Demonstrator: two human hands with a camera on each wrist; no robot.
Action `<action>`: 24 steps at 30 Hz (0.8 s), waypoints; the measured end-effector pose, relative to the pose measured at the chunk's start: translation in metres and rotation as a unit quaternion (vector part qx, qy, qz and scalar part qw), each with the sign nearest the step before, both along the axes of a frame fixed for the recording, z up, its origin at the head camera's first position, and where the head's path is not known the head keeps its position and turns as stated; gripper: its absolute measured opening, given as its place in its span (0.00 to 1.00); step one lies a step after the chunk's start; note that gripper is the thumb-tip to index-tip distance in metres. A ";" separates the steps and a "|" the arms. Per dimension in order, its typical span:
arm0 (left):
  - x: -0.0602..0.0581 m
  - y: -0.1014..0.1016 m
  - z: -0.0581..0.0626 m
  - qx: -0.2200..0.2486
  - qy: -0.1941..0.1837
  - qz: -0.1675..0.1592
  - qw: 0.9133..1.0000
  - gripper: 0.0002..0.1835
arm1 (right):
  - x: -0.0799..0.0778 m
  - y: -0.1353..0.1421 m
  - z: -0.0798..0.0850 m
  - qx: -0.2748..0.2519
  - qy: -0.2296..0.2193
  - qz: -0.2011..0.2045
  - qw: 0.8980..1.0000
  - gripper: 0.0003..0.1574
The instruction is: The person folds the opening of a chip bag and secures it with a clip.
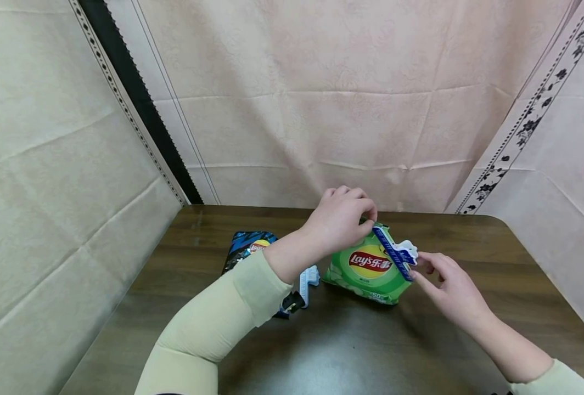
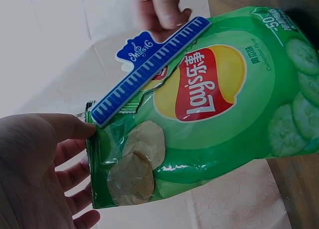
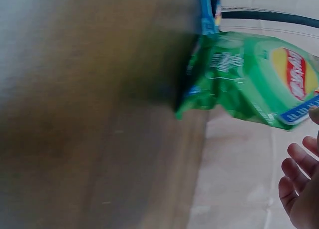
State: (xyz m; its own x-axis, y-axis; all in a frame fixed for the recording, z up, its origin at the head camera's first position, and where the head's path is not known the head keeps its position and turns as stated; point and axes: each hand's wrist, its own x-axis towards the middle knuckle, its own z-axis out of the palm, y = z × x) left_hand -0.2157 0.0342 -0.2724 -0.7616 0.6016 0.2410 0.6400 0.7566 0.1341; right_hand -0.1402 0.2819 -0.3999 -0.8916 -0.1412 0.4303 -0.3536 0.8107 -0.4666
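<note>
A green Lay's chip bag stands tilted at the middle right of the table in the head view. Its top corner is between the thumb and fingers of my left hand, which pinches the edge. A blue clip with piano keys and "Music" lettering lies across the torn top edge. My right hand is beside the clip's handle, its fingers loosely bent and apart. The left wrist view shows its blurred fingers just behind the clip; whether they touch it I cannot tell.
Left of the green bag lies a dark blue and black Lay's bag, partly hidden by my left forearm. A pale blue clip shows near it. Cloth hangs behind the brown wooden table.
</note>
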 end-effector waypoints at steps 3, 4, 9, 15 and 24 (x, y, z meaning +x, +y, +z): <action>0.000 0.000 0.000 -0.001 0.001 0.002 1.000 0.05 | 0.000 0.002 -0.012 0.011 -0.012 0.004 1.000 0.18; 0.000 0.000 0.000 -0.002 0.002 0.004 1.000 0.05 | 0.000 0.002 -0.015 0.015 -0.021 0.005 1.000 0.17; -0.001 -0.001 0.000 -0.003 0.002 0.009 1.000 0.05 | 0.000 0.003 -0.029 0.035 -0.088 0.011 0.995 0.13; -0.001 -0.001 -0.001 -0.007 0.007 0.012 1.000 0.05 | -0.002 0.002 -0.041 0.066 -0.141 0.030 0.987 0.05; -0.002 0.001 -0.002 -0.005 0.009 0.008 1.000 0.06 | -0.002 -0.002 -0.049 0.086 -0.145 0.051 0.984 0.08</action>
State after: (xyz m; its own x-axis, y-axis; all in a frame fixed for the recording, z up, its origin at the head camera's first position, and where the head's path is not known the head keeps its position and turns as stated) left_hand -0.2173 0.0352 -0.2742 -0.7672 0.5912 0.2488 0.6294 0.7687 0.1138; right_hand -0.1424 0.2800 -0.4491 -0.9511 -0.2843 0.1208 -0.3085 0.8541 -0.4187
